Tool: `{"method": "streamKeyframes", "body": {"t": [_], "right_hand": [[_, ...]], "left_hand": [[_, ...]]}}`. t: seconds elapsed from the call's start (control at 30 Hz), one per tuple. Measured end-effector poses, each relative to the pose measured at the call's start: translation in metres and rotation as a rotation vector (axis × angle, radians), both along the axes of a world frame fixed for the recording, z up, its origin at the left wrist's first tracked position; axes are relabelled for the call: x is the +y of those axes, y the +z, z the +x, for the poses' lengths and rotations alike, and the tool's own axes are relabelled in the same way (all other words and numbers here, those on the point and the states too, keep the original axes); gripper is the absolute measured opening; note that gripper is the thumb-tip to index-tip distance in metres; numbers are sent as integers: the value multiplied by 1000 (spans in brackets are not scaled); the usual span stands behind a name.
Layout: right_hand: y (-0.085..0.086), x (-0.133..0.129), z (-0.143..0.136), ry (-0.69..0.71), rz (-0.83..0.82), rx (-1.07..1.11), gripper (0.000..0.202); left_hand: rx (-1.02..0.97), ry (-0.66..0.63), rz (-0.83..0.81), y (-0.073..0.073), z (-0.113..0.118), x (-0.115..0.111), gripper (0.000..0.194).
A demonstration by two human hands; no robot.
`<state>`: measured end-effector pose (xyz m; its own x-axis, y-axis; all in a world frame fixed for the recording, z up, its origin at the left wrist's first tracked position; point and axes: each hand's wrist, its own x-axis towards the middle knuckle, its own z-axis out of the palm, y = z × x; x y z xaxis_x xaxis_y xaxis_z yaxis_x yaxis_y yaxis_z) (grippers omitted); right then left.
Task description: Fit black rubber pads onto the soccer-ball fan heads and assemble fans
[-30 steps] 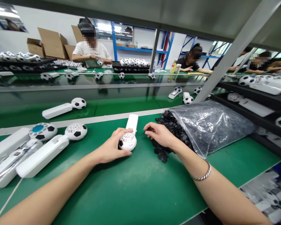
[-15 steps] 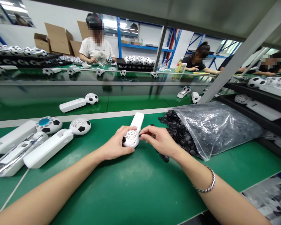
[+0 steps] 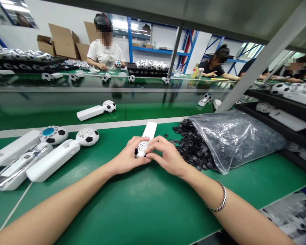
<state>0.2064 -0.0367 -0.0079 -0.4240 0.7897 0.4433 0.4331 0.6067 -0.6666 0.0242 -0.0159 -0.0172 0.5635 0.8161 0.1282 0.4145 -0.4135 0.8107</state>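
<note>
A white handheld fan (image 3: 150, 130) with a soccer-ball head lies on the green table before me, its handle pointing away. My left hand (image 3: 129, 153) is closed around the left side of the ball head (image 3: 142, 147). At the head's right side, my right hand (image 3: 165, 154) pinches thumb and fingers together over a small dark spot, which looks like a black piece; the fingers mostly hide it. Right of that hand, many loose black pieces (image 3: 193, 149) spill from a clear plastic bag (image 3: 239, 139).
Several similar fans (image 3: 56, 160) lie at the left on the table. Beyond the pale table edge, a green conveyor (image 3: 142, 105) carries more fans. Black trays (image 3: 277, 117) with fans and a slanted grey post (image 3: 260, 54) stand at right. Co-workers (image 3: 105, 51) sit across.
My right hand has moved left onto the ball head, fingertips now touching it. Fans on the near conveyor have shifted right; those on the far one have shifted slightly left.
</note>
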Motion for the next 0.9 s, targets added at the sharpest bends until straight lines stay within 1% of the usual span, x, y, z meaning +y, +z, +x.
{"method": "streamKeyframes", "body": {"t": [0.07, 0.17, 0.23, 0.3, 0.47, 0.6, 0.67, 0.7, 0.77, 0.83, 0.9], "right_hand": [[-3, 2, 0, -37, -18, 30, 14], [-7, 5, 1, -70, -99, 39, 27], [-8, 6, 2, -63, -152, 48, 37], [-10, 7, 2, -39, -191, 68, 40], [-15, 7, -2, -20, -255, 152, 33], [-14, 11, -5, -15, -300, 207, 28], [-12, 17, -1, -38, -323, 239, 21], [-10, 21, 3, -78, -306, 233, 17], [-9, 29, 15, -216, -207, 128, 12], [-10, 34, 26, -350, -114, -88, 10], [-13, 38, 33, -417, -87, -298, 12]], "left_hand": [[-19, 2, -1, -1, -1, 0, 51], [-38, -4, -4, -3, -2, 1, 51], [-43, -6, -13, -4, -2, 2, 52], [-50, 0, -22, -4, -1, 2, 52], [-67, 25, -21, -2, 3, -3, 47], [-59, 65, -14, -2, 4, -4, 45], [-55, 73, -16, -3, 4, -2, 46], [-54, 80, -22, -4, 3, 0, 47], [-53, 112, -32, -4, 1, 3, 48], [-44, 167, -20, -5, 0, 4, 47], [-24, 220, 7, -5, -2, 5, 48]]}}
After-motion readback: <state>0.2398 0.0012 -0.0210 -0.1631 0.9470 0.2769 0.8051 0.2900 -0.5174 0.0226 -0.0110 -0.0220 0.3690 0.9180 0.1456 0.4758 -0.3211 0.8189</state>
